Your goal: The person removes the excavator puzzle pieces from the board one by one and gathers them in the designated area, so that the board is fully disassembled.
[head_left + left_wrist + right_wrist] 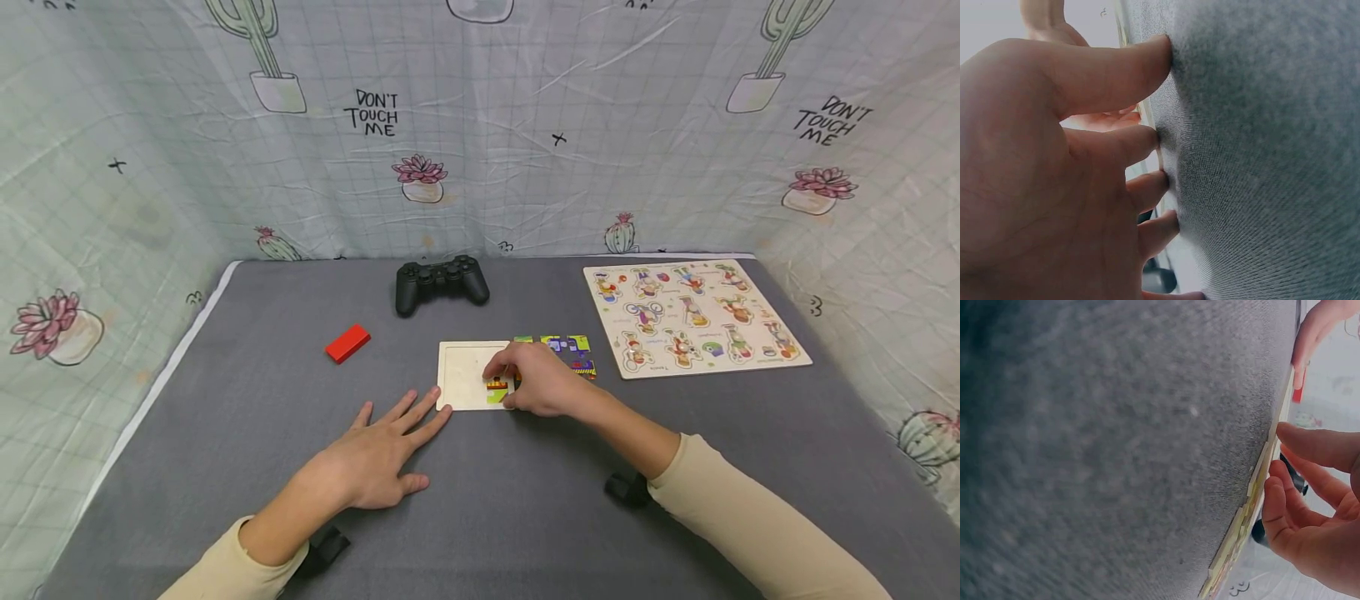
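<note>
A pale wooden puzzle tray lies on the grey cloth, with a colourful puzzle piece at its lower right corner. My right hand bends over that corner, thumb and fingertips on either side of the piece, pinching it. In the right wrist view the thumb comes down at the tray's near edge, and the other fingers curl in beside it. My left hand rests on the cloth with its fingers spread, two fingertips right at the tray's left edge. More colourful puzzle pieces lie right of the tray, partly hidden behind the right hand.
Behind the tray lies a black game controller. A red block is to the left. On the right side is a large board of animal pictures. Patterned cloth walls off the back and sides of the table.
</note>
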`<act>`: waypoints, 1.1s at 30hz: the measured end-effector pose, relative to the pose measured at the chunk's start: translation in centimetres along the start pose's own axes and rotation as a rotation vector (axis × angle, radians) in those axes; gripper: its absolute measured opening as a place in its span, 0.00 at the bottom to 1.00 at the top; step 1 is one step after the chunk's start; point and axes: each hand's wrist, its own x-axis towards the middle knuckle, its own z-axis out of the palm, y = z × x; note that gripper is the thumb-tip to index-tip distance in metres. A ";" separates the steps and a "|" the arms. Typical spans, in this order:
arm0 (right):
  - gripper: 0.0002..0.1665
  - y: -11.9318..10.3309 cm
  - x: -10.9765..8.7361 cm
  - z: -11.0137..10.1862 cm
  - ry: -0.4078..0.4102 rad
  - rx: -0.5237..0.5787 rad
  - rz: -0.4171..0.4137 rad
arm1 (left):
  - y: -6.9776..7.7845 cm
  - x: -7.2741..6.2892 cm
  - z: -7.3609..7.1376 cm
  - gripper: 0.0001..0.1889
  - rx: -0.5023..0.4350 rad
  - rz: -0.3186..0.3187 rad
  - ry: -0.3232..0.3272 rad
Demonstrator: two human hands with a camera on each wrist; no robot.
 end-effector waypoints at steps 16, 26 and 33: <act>0.19 -0.4 0.1 0.0 -0.007 -0.001 -0.003 | 0.0 -0.2 0.1 0.46 0.001 0.008 0.013; 0.20 -0.4 0.2 0.0 0.011 -0.004 -0.049 | 0.0 -0.2 0.1 0.46 -0.004 0.012 0.020; 0.19 -0.2 0.4 0.0 0.011 -0.001 -0.056 | 0.0 -0.1 0.1 0.46 -0.001 0.010 0.014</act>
